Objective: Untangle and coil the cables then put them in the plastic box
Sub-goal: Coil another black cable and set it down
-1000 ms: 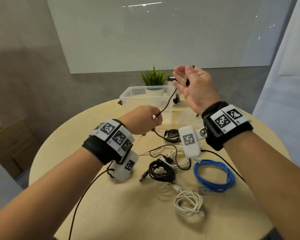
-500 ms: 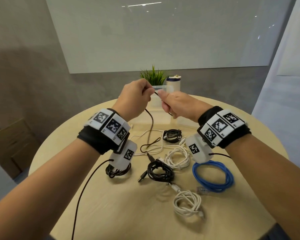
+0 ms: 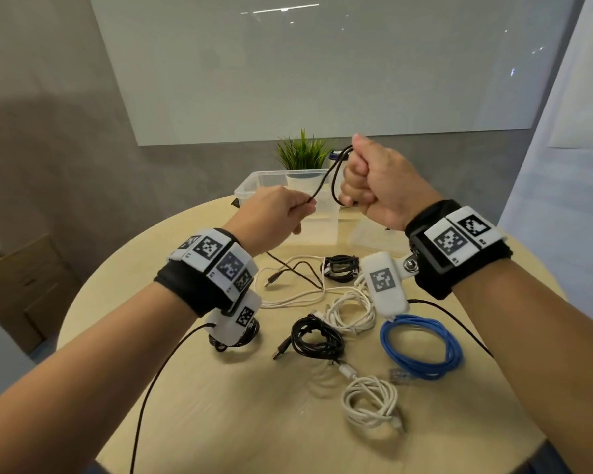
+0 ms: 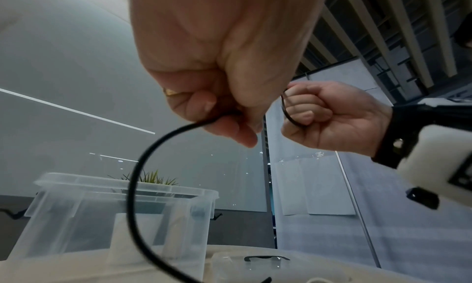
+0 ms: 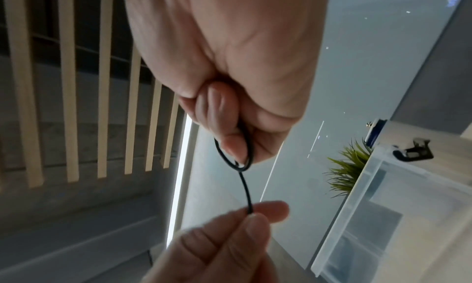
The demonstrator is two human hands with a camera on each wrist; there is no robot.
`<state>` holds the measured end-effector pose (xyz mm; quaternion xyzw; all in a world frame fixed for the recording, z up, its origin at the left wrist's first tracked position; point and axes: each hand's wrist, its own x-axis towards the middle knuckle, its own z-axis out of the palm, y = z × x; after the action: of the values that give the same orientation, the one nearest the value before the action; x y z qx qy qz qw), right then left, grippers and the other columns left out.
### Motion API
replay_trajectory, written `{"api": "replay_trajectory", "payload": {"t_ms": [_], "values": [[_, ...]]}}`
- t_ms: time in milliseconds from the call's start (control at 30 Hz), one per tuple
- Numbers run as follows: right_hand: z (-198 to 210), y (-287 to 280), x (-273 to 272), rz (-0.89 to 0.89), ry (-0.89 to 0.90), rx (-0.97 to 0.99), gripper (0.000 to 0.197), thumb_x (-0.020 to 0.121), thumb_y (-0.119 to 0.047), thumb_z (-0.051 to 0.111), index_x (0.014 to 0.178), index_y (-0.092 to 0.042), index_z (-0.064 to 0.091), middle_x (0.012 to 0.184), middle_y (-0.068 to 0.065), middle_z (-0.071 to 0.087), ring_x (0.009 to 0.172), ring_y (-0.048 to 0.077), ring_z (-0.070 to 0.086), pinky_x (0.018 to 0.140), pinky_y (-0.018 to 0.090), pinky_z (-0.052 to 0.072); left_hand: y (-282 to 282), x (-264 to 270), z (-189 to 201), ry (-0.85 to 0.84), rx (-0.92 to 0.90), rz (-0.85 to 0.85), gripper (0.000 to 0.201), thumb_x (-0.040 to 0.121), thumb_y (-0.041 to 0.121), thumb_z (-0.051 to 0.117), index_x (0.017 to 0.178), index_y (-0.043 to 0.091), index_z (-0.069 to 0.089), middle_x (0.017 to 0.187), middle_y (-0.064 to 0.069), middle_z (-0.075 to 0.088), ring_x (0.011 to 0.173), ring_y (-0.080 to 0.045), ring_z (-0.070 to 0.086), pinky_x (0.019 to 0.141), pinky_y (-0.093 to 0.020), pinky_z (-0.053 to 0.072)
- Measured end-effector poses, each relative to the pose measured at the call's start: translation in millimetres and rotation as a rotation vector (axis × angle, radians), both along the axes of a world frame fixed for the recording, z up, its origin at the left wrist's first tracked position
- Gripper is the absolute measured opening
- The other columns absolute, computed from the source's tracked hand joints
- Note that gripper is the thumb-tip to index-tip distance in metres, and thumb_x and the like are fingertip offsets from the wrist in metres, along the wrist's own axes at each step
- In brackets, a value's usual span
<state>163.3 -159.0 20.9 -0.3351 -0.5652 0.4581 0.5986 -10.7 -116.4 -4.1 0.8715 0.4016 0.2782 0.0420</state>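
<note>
The right hand (image 3: 377, 186) was fisted round a loop of the black cable (image 3: 326, 181); the left hand (image 3: 274, 213) pinched it lower, above the table's (image 3: 220, 405) far edge.

Black cable (image 3: 326, 181), blue cable (image 3: 421, 347), white cable (image 3: 370, 401), clear plastic box (image 3: 254, 186), green plant (image 3: 300, 153), black-and-white checked wristbands (image 3: 216, 258), pale wood table (image 3: 254, 422)

Place: an office meeting room is suggested.
Evidence: a glass whiteboard (image 3: 322, 70) is mounted on the grey wall behind the round wooden table (image 3: 220, 405); a small potted plant (image 3: 302, 159) is set at the table's far edge.
</note>
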Motion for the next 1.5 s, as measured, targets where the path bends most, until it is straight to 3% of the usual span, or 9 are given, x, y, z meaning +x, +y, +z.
{"api": "replay_trajectory", "payload": {"t_ms": [133,267,400,567,667,867,1133,1333,1500], "values": [[1,2,-4,0.029,0.259,-0.031,0.047,0.105,-0.032,0.029,0.064,-0.014,0.041,0.051,0.001,0.049,0.053,0.018,0.054,0.065,0.033,0.052,-3,4,-3,0.073,-0.075,-0.029,0.031,0.100,0.028,0.047,0.127,0.023,0.060,0.073,0.013,0.063,0.062,0.003,0.053,0.053,-0.012,0.039],[2,3,-6,0.001,0.398,-0.008,0.044,0.106,-0.031,0.026,0.076,-0.010,0.050,0.095,0.016,0.071,0.105,0.029,0.067,0.098,0.040,0.050,-2,7,-7,0.151,-0.152,-0.045,0.025,0.098,0.024,0.050,0.117,0.020,0.065,0.078,0.010,0.065,0.063,0.004,0.055,0.056,-0.011,0.039],[-2,9,-3,-0.252,0.032,0.054,0.040,0.106,-0.027,0.030,0.086,-0.010,0.060,0.118,0.013,0.065,0.119,0.021,0.058,0.109,0.037,0.039,0,1,-11,0.151,-0.190,-0.053,0.019,0.097,0.016,0.049,0.103,0.015,0.067,0.074,0.008,0.064,0.063,-0.002,0.060,0.056,-0.011,0.049],[-17,9,-3,-0.457,-0.770,0.052,0.039,0.105,-0.031,0.033,0.099,-0.015,0.068,0.110,0.004,0.065,0.105,0.014,0.056,0.087,0.027,0.038,2,-6,-3,-0.046,-0.212,-0.067,0.014,0.097,0.015,0.051,0.091,0.012,0.063,0.078,-0.001,0.068,0.067,-0.015,0.065,0.070,-0.025,0.057],[-21,6,-6,-0.376,-0.888,-0.020,0.037,0.104,-0.028,0.034,0.093,-0.013,0.066,0.083,0.001,0.065,0.081,0.013,0.058,0.073,0.027,0.041,3,-3,0,-0.182,-0.157,-0.060,0.012,0.096,0.015,0.053,0.091,0.013,0.063,0.078,0.000,0.067,0.074,-0.019,0.067,0.076,-0.028,0.056],[-24,5,-12,-0.220,-0.903,-0.150,0.055,0.099,-0.055,0.034,0.072,-0.014,0.059,0.066,0.002,0.050,0.064,0.019,0.050,0.080,0.043,0.049,4,1,3,-0.263,0.028,-0.063,0.008,0.094,0.013,0.057,0.087,0.018,0.059,0.074,0.009,0.060,0.071,-0.013,0.059,0.065,-0.017,0.047],[-17,0,-5,-0.014,-0.349,-0.079,0.047,0.105,-0.032,0.032,0.061,-0.018,0.036,0.047,-0.007,0.029,0.045,0.014,0.026,0.061,0.030,0.044,6,3,1,-0.347,-0.098,-0.010,0.010,0.096,0.010,0.053,0.090,0.015,0.059,0.076,0.003,0.062,0.069,-0.008,0.061,0.062,-0.016,0.053],[-6,-1,-7,-0.001,0.017,-0.036,0.047,0.106,-0.029,0.029,0.061,-0.016,0.034,0.046,-0.004,0.031,0.045,0.014,0.032,0.058,0.029,0.045,6,7,-10,-0.175,-0.095,0.009,0.014,0.095,0.017,0.055,0.091,0.012,0.068,0.082,0.000,0.069,0.060,0.000,0.054,0.063,-0.017,0.048],[-4,0,-6,0.053,0.311,-0.009,0.041,0.106,-0.027,0.027,0.071,-0.013,0.044,0.087,0.015,0.072,0.093,0.030,0.068,0.088,0.037,0.055,4,8,-19,0.079,-0.169,0.009,0.014,0.090,0.017,0.061,0.095,0.014,0.074,0.090,-0.001,0.072,0.079,-0.014,0.060,0.071,-0.024,0.045]]}}
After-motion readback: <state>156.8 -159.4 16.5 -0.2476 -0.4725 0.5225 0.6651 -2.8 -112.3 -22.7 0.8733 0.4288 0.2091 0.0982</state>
